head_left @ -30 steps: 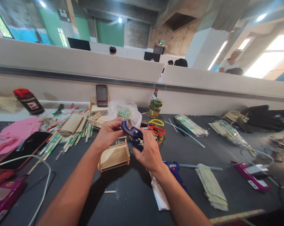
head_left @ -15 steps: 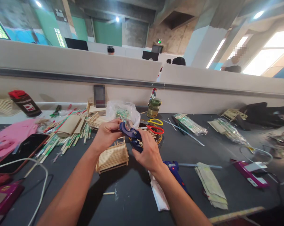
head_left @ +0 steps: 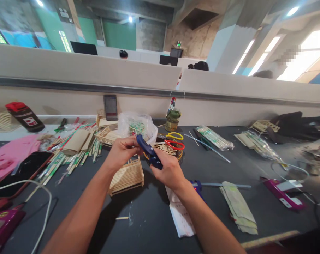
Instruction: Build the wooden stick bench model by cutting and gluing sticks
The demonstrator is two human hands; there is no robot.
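My right hand is wrapped round a dark blue hand cutter, its jaw end pointing up and left. At that jaw end my left hand is closed in a pinch; what lies between its fingertips is hidden. Below my hands a small slatted model of wooden sticks stands on the dark table. Behind the cutter, a round basket of short cut sticks holds scissors with red and yellow handles. A short stick piece lies near the front.
A blue glue gun and folded cloth lie to the right, beside a purple power strip. Wrapped chopsticks, a phone and a white cable are on the left. A glass jar stands by the partition.
The cutter has turned in my right hand, so its lower handle no longer shows apart from the upper one. My left hand stays pinched at the jaw end.
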